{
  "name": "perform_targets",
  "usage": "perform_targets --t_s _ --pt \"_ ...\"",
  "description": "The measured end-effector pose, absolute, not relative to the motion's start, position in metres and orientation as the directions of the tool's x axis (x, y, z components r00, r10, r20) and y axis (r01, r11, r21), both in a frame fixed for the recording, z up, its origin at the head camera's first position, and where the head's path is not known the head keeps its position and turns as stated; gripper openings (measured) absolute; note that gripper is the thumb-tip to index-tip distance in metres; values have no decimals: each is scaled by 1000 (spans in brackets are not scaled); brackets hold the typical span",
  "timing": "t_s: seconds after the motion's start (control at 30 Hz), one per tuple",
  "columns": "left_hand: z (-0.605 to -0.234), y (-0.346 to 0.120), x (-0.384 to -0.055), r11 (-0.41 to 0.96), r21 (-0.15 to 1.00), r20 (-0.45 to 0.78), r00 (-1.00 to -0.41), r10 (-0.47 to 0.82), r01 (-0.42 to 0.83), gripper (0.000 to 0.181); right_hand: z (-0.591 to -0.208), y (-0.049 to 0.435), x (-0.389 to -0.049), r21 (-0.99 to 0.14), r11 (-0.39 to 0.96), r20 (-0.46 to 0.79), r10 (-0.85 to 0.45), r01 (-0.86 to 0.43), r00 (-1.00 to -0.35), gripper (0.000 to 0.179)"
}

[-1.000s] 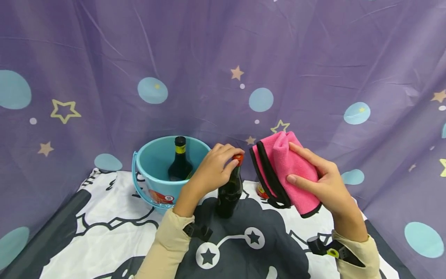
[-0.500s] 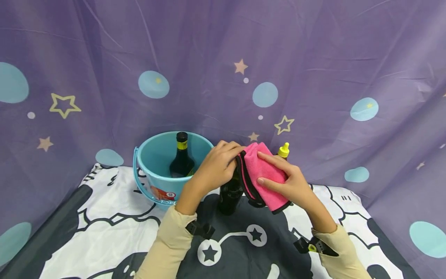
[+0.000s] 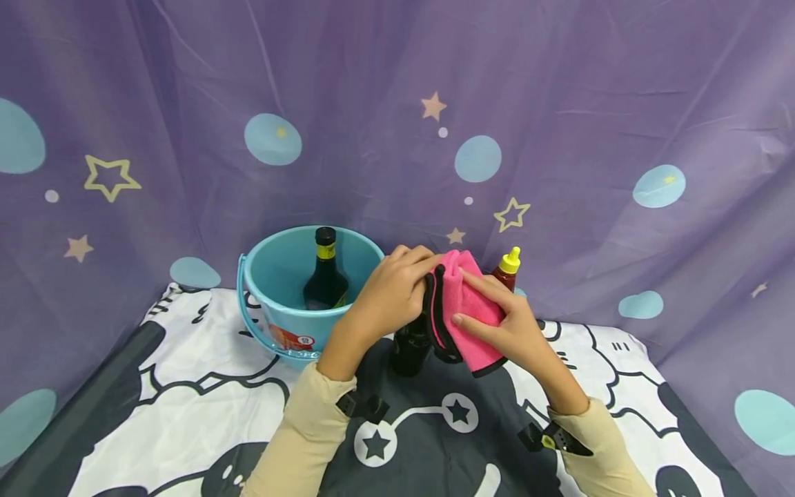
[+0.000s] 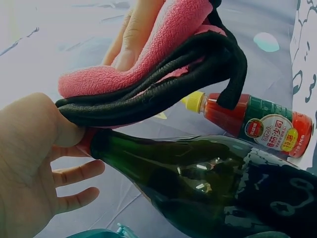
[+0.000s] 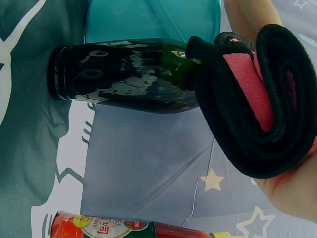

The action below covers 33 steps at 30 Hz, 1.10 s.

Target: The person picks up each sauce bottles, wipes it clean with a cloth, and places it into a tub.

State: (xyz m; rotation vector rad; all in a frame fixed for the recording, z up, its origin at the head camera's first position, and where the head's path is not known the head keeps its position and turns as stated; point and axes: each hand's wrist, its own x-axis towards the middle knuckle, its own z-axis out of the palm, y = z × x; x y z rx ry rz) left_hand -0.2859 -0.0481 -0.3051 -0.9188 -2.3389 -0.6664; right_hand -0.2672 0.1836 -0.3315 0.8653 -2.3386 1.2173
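My left hand pinches a dark green glass bottle by its red cap. The bottle stands upright on the patterned cloth covering the table. A folded pink towel with black edging is gripped between the thumb and fingers of my right hand. In the left wrist view, the towel lies against the top of the bottle, near the cap. The right wrist view shows the towel's black edge covering the bottle's neck, which is hidden there.
A light blue bucket stands left of the bottle, with a dark bottle with a black cap inside it. Behind my right hand stands a red sauce bottle with a yellow nozzle. A purple curtain hangs at the back.
My right hand has brought the towel leftward from the right, against the top of the bottle. The sauce bottle behind has come into view. My left hand keeps its hold on the cap.
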Motion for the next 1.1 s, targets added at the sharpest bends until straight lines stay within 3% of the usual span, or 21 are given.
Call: perform_targets --t_s 1.1 --pt "-309 -46 -282 648 270 621 -643 449 713 35 -360 184 -259 -590 451 522 -418 -669 -743 65"
